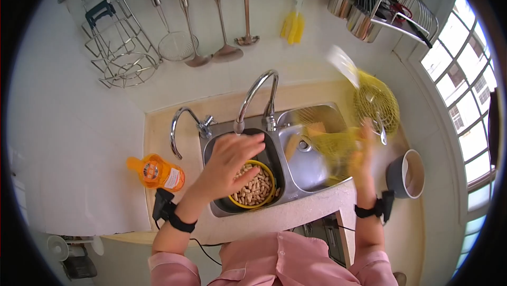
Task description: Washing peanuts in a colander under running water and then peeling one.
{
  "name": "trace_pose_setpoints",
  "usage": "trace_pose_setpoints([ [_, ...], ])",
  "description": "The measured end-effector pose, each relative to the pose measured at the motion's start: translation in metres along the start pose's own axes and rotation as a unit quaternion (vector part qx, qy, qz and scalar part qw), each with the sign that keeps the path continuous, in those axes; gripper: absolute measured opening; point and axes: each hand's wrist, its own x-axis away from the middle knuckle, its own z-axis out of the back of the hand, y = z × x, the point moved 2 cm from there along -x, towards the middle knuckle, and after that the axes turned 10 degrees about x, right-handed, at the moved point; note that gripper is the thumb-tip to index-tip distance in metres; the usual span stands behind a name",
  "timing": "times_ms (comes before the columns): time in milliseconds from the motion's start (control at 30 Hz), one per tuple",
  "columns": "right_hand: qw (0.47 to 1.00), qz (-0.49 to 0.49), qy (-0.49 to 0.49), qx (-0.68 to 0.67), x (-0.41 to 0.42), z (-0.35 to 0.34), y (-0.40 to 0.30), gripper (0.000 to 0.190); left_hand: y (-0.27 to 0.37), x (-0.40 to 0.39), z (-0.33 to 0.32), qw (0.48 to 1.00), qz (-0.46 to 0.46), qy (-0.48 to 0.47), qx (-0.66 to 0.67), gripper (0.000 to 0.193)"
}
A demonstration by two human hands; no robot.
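Observation:
My left hand (233,165) is over the left basin, fingers apart with nothing in it, in front of a yellow-rimmed bowl (272,181) of unshelled peanuts (255,191). Above that hand is the spout of a tall chrome faucet (253,92). My right hand (362,155), blurred by motion, is at the right basin's outer edge, shut on a yellow mesh bag (336,151). The mesh spreads over part of the right basin and the counter, and a white tag (344,64) is blurred at its top. How the fingers grip the mesh is unclear.
A steel double sink (291,195) is set in the counter. An orange detergent bottle (158,173) and a small chrome tap (178,123) are left; a grey-blue bowl (396,175) is right. A wooden-looking handle (292,147) lies in the right basin. Ladles and a strainer (178,46) hang on the wall.

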Motion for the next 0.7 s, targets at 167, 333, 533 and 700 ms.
trace_pose_setpoints([
  [167, 0.943, -0.286, 0.024, 0.165, 0.145, 0.098, 0.101, 0.059, -0.06, 0.103, -0.071, 0.946, 0.267, -0.092, 0.16, 0.033],
  [333, 0.704, -0.487, -0.329, 0.398, 0.252, 0.15, 0.09, 0.076, -0.101, 0.192, -0.18, 0.938, 0.261, -0.229, 0.002, 0.056],
  [533, 0.796, -0.422, -0.315, 0.298, 0.261, 0.118, 0.081, 0.06, -0.144, 0.221, -0.223, 0.917, 0.29, -0.246, -0.122, 0.075],
  [700, 0.895, -0.292, -0.308, 0.134, 0.138, -0.024, -0.039, 0.045, -0.144, 0.223, -0.22, 0.905, 0.335, -0.241, -0.103, 0.07],
])
